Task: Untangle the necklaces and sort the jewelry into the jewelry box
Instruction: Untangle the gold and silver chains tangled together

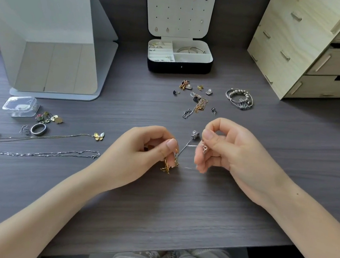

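Before the jewelry box (179, 68), my left hand (141, 149) is pinching a gold chain (166, 167) and my right hand (228, 150) is pinching a small clasp (204, 148).

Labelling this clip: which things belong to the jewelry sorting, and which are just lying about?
Job: tangled chains in left hand and right hand, jewelry box, earrings, bracelets, butterfly necklace.
Lying about: wooden drawer unit, clear plastic case, white stand.

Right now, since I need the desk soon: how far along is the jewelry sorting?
Done: rings and bangles in the jewelry box; necklaces lie stretched out. In hand: the left hand pinches a gold chain, the right hand a silver clasp. Remaining: a tangled chain pile, loose earrings, beaded bracelets.
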`<state>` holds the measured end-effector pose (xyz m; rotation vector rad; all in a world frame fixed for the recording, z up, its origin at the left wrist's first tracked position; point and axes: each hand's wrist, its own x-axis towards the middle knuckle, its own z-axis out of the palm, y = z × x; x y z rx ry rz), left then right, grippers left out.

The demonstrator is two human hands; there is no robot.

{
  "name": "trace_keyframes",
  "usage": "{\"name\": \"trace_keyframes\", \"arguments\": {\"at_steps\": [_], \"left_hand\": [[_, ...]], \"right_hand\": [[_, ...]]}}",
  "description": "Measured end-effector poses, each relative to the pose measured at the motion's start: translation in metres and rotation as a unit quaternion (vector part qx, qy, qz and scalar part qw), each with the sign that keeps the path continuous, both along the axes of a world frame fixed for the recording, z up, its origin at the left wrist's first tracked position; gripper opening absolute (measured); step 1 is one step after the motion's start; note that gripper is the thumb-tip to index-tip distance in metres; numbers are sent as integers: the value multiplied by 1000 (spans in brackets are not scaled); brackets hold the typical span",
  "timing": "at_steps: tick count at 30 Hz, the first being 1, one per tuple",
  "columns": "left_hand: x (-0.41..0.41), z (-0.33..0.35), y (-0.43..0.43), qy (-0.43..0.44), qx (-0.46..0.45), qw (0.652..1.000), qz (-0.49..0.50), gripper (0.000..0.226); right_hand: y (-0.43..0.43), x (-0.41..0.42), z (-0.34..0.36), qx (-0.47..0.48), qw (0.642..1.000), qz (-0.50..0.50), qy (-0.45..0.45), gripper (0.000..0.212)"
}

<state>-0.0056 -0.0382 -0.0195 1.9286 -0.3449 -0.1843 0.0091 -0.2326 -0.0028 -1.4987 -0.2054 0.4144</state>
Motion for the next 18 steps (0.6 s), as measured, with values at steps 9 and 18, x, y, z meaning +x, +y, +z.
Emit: {"name": "trace_keyframes", "arguments": {"at_steps": [9,18], "left_hand": [[-9,3,8,-58,95,985,-134,22],[-17,3,19,-104,136,972,-158,21]], "right_hand": [[-23,-28,3,-157,972,134,-115,11],[-29,-40,0,-315,887,114,-318,18]]}}
